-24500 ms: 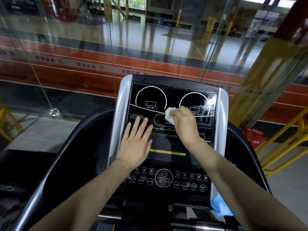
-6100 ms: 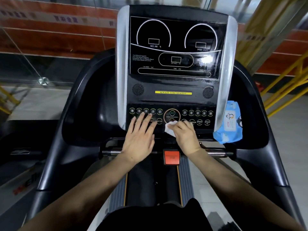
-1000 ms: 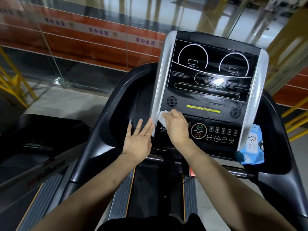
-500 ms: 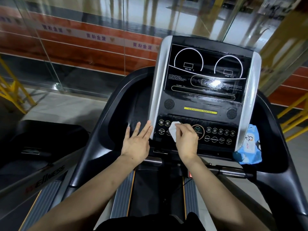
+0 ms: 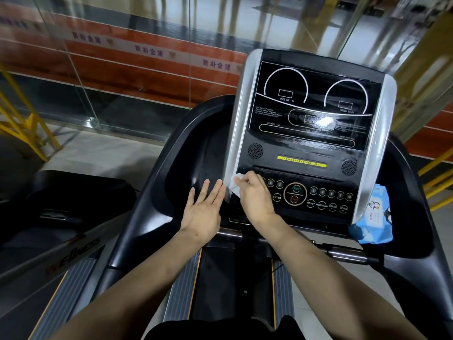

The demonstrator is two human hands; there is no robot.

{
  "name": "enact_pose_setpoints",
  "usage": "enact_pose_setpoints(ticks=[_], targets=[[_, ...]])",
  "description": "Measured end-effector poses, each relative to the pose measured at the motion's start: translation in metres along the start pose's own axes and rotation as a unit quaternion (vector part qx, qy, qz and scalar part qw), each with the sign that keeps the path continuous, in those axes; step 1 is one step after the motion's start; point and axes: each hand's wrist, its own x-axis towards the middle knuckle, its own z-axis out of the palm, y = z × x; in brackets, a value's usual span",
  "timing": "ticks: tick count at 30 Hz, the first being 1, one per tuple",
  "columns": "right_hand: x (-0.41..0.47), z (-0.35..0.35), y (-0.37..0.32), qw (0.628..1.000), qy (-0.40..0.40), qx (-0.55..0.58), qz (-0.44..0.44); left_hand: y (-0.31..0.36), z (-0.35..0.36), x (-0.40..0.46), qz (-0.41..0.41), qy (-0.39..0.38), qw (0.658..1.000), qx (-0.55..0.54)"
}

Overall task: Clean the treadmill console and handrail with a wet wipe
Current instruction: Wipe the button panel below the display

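The black treadmill console with silver side trims stands ahead, its display streaked with wet smears. My right hand grips a white wet wipe and presses it on the left end of the button panel, beside the silver left trim. My left hand lies flat with straight fingers on the black tray wall just left of that trim. The chrome handrail bar runs below the console, partly hidden by my forearms.
A blue wet-wipe pack sits in the right tray beside the console. The black left tray curves around the console. The running belt lies below. A neighbouring treadmill stands left; yellow railings and a glass wall lie beyond.
My right hand has slid the wipe left across the button panel, from near the round START button to the silver left trim. My left hand has stayed flat in about the same place.
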Motion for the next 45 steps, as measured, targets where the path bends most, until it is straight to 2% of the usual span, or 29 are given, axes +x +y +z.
enact_pose_setpoints(ticks=[7,11,15,18,21,22,25,28,31,33,35,40,45], targets=[[-0.024,0.014,-0.004,0.998,-0.021,-0.004,-0.053,0.001,0.003,0.0,-0.009,-0.004,1.0,-0.009],[-0.028,0.014,-0.003,0.998,-0.036,-0.01,-0.05,0.002,0.004,-0.005,-0.015,-0.011,1.0,-0.011],[-0.039,0.017,0.003,0.992,-0.107,-0.016,-0.057,0.002,0.005,-0.011,-0.025,-0.016,0.999,-0.024],[-0.046,0.006,0.017,0.989,-0.143,0.039,-0.004,0.004,0.006,-0.017,-0.029,0.008,0.999,-0.038],[-0.057,-0.007,0.026,0.981,-0.058,0.162,0.086,0.009,0.005,-0.02,-0.035,0.088,0.992,-0.083],[-0.062,-0.013,0.026,0.967,-0.034,0.223,0.121,0.013,0.003,-0.02,-0.039,0.116,0.987,-0.105],[-0.07,-0.032,0.025,0.889,0.006,0.4,0.222,0.029,-0.007,-0.016,-0.052,0.169,0.963,-0.205],[-0.075,-0.041,0.025,0.831,0.044,0.488,0.264,0.049,-0.015,-0.013,-0.055,0.2,0.93,-0.304],[-0.08,-0.046,0.028,0.777,0.073,0.548,0.301,0.073,-0.024,-0.015,-0.059,0.158,0.906,-0.387],[-0.083,-0.051,0.031,0.758,0.078,0.57,0.309,0.088,-0.026,-0.014,-0.067,0.114,0.894,-0.429],[-0.085,-0.057,0.034,0.758,0.078,0.571,0.304,0.1,-0.027,-0.012,-0.072,0.092,0.879,-0.462],[-0.088,-0.077,0.045,0.809,0.061,0.509,0.289,0.116,-0.031,-0.002,-0.079,0.122,0.842,-0.52],[-0.082,-0.1,0.063,0.855,-0.004,0.442,0.27,0.118,-0.032,0.007,-0.076,0.116,0.842,-0.521]])
